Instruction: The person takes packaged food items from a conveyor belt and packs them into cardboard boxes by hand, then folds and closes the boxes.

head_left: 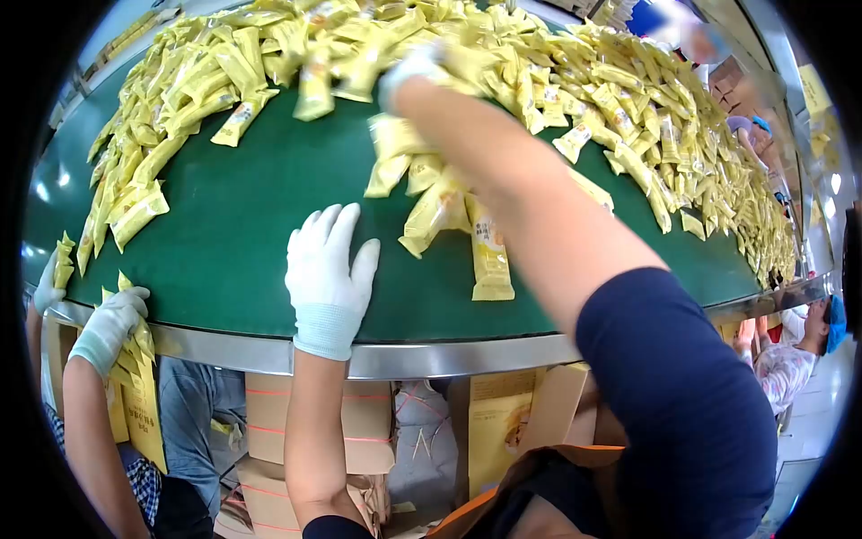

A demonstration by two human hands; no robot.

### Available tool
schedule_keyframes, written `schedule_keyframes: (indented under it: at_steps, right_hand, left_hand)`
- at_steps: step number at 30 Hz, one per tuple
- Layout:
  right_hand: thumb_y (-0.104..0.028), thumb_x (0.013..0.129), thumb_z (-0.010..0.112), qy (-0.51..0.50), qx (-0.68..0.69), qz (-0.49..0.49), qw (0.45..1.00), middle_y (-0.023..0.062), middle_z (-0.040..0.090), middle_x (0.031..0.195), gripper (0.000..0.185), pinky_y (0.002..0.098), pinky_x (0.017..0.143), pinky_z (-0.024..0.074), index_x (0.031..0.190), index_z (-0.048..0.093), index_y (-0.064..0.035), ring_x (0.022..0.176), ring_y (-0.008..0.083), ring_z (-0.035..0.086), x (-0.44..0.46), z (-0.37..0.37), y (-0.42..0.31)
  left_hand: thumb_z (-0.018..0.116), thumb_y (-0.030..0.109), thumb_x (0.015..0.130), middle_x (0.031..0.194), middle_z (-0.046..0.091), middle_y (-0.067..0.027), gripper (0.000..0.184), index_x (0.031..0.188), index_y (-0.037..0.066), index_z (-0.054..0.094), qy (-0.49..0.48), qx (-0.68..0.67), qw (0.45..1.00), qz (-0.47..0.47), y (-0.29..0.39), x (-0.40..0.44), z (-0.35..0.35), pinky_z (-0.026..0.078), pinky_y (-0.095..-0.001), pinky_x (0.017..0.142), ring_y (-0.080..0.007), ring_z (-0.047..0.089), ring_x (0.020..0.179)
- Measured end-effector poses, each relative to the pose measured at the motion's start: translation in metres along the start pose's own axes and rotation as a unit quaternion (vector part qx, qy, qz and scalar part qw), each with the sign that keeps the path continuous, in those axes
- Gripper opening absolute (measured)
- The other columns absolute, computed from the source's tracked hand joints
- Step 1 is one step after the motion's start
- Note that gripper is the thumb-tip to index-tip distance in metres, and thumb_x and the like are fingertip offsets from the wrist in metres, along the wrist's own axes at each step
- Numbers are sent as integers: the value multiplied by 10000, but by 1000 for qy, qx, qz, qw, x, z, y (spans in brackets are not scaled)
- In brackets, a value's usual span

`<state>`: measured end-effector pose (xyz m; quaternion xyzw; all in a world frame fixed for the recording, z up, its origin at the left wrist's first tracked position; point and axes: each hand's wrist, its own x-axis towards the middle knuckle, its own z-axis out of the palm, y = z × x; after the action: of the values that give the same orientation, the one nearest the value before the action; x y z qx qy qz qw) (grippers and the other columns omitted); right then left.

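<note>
My left hand (330,269), in a white glove, lies flat on the green table surface (233,216) with its fingers spread and nothing under them that I can see. Stretched far forward, my right hand (413,72) is at the near edge of a big heap of yellow snack packets (224,67). Motion smears its fingers, so whether it grips a packet cannot be made out. Beneath my right forearm lie several loose packets, among them a printed packet (490,251) pointing toward me.
A metal rim (431,359) borders the green surface. At the left, a co-worker's gloved hand (112,328) holds packets over a yellow bag or box (144,409). Below the rim stand stacked cartons (269,422) and an upright yellow box (496,404). More people (795,359) are at the right.
</note>
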<state>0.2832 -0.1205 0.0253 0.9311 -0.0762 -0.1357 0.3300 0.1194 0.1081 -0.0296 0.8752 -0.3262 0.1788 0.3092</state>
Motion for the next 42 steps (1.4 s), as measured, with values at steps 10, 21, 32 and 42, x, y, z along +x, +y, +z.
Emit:
schedule_keyframes:
  at_steps: [10,21,32,42]
  right_hand:
    - [-552,833,553,-59,231,-72,968,48,560,1389,593,447,1048,427,1368,575,-298,1251,329,527,-161,155,191]
    - [-624,750,633,32,435,-6,900,148,322,1563,790,500,1085,383,1455,434,-328,1350,373,424,-164,238,225]
    - [-502,871,587,171,587,6,792,166,704,1045,516,367,896,512,1163,688,-89,978,308,677,-387,242,283]
    - [-462,713,733,255,454,-67,851,134,590,1257,616,430,1029,411,1185,610,-86,1225,304,522,-397,282,173]
  left_hand:
    - [638,288,901,1342,548,-209,504,1331,40,550,19,-20,1000,-15,1,3,4,416,-427,1025,-379,537,1190]
    - [711,395,826,1337,548,-195,651,1363,70,536,-132,-52,990,19,114,24,78,313,-443,1086,-361,493,1248]
    - [722,314,815,1232,610,-148,480,1232,99,619,-191,23,977,95,195,-14,46,363,-546,1029,-344,552,1180]
    - [699,183,740,1246,629,-95,446,1171,93,629,-271,-28,911,310,282,31,100,405,-412,980,-308,557,1126]
